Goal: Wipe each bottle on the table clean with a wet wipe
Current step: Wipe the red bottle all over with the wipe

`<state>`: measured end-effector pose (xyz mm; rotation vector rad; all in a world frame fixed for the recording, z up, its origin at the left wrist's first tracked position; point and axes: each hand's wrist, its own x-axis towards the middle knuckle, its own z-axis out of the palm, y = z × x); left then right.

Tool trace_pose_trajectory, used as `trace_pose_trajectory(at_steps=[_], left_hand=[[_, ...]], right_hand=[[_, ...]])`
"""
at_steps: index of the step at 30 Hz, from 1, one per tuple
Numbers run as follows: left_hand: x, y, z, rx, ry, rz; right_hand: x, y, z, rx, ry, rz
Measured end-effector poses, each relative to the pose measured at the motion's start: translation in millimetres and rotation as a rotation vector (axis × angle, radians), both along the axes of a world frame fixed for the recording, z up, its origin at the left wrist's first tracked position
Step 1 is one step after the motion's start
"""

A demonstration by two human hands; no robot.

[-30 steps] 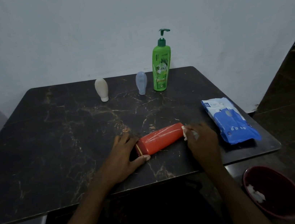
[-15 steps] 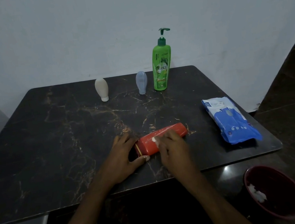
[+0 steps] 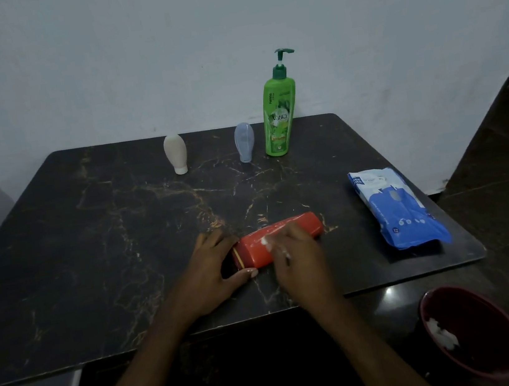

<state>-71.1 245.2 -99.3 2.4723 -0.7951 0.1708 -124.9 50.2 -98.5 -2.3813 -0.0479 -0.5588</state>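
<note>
Watching the right hand (image 3: 297, 253), I see it slid from the bottle (image 3: 300, 228) end to mid-body, fingers curled onto the wipe (image 3: 266, 241), left hand (image 3: 213, 272) unmoved, thumb and fingers pinching the cap end, bottle lying on the table (image 3: 116, 245) front.

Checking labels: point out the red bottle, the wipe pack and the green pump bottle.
red bottle (image 3: 253, 252), head view, bare body near the cap end.
wipe pack (image 3: 396, 208), head view, middle of the blue top face.
green pump bottle (image 3: 278, 117), head view, front label on the body.
</note>
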Motion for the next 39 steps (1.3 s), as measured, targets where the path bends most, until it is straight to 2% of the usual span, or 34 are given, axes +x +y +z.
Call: trace_pose_trajectory(at_steps=[2, 4, 6, 10, 13, 15, 18, 23, 27, 33, 36, 39], left_hand=[[-0.2, 0.3, 0.0, -0.004, -0.002, 0.000], [-0.3, 0.4, 0.4, -0.005, 0.004, -0.001], [-0.2, 0.3, 1.2, -0.003, 0.013, -0.005], [-0.3, -0.4, 2.2, -0.003, 0.011, -0.012], [-0.7, -0.3, 2.2, -0.002, 0.008, -0.009], [-1.3, -0.5, 2.3, 0.003, 0.003, -0.011], [-1.5, -1.1, 2.1, -0.001, 0.002, -0.005], [-1.1, -0.9, 1.7, -0.010, 0.015, -0.015], [-1.9, -0.7, 1.6, -0.022, -0.012, -0.012], [-1.4, -0.6, 1.5, -0.012, -0.017, -0.023], [-2.4, -1.0, 1.3, -0.008, -0.017, -0.012], [-3.2, -1.1, 2.2, -0.027, -0.014, -0.012]], right_hand=[[-2.9, 8.3, -3.5, -0.031, -0.002, 0.082], [-1.3, -0.5, -5.2, -0.024, -0.007, 0.066], [6.1, -20.5, -6.6, -0.043, -0.020, -0.028], [21.3, -65.3, -6.6, 0.024, 0.074, -0.289], [23.3, -63.4, -2.9, 0.002, 0.122, -0.355], [21.8, -43.6, 2.6, -0.048, 0.159, -0.339], [16.0, -5.8, 8.1, -0.146, 0.107, -0.251], [-1.0, 33.4, 11.7, -0.168, 0.058, -0.034], [5.7, 6.3, 13.2, -0.195, 0.060, -0.106], [24.6, -43.3, 17.2, -0.173, 0.221, -0.292], [20.5, -18.4, 15.7, -0.171, 0.216, -0.257], [4.6, 18.7, 10.2, -0.179, 0.137, -0.097]])
